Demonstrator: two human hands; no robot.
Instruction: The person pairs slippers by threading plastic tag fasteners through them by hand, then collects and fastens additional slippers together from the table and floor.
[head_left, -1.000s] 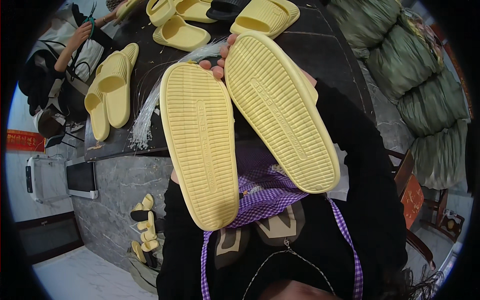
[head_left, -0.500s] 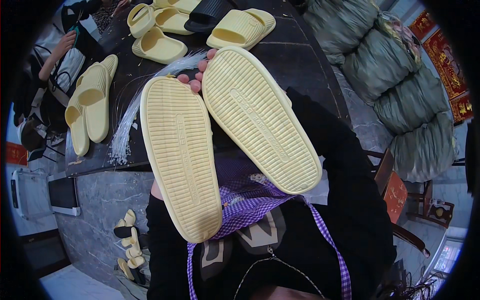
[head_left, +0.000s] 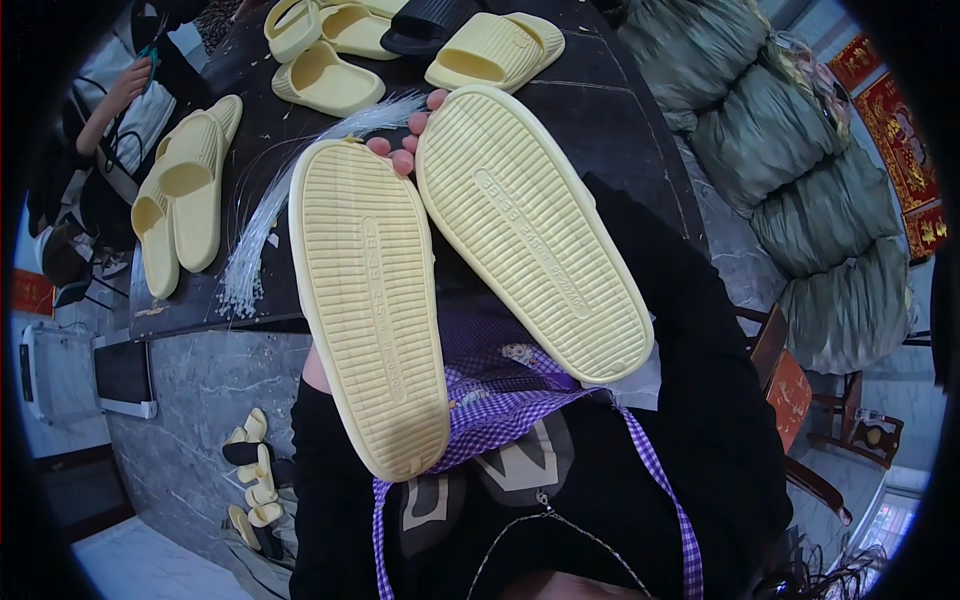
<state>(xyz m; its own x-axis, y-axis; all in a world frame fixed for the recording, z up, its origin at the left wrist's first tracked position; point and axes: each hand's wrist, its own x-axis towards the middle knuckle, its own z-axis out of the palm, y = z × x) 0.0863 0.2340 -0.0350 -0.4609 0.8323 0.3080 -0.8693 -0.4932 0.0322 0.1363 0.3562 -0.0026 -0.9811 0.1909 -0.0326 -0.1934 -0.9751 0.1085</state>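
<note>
Two cream slippers are held up with their ribbed soles facing me. My left hand is closed on the left slipper (head_left: pixel 368 310). Most of that hand is hidden behind the slipper; only pink fingertips (head_left: pixel 380 147) show past its upper right edge. The right slipper (head_left: pixel 535 235) tilts with its top toward the left, and my right hand is closed on it. Fingertips of my right hand (head_left: pixel 417 123) curl round its upper left edge. The upper ends of the slippers lie close together, with the fingertips between them, and their lower ends spread apart over my purple checked apron (head_left: pixel 500 425).
Several cream slippers (head_left: pixel 335 80) and a black slipper (head_left: pixel 425 28) lie on the dark table (head_left: pixel 630 130). A bundle of clear plastic strands (head_left: pixel 245 270) lies at its left. Another person's hand (head_left: pixel 125 85) holds scissors. Grey-green sacks (head_left: pixel 760 130) are stacked at right.
Both slippers have shifted slightly up and right in the picture, staying in my hands. The table and its slippers also shift a little, as the view moves.
</note>
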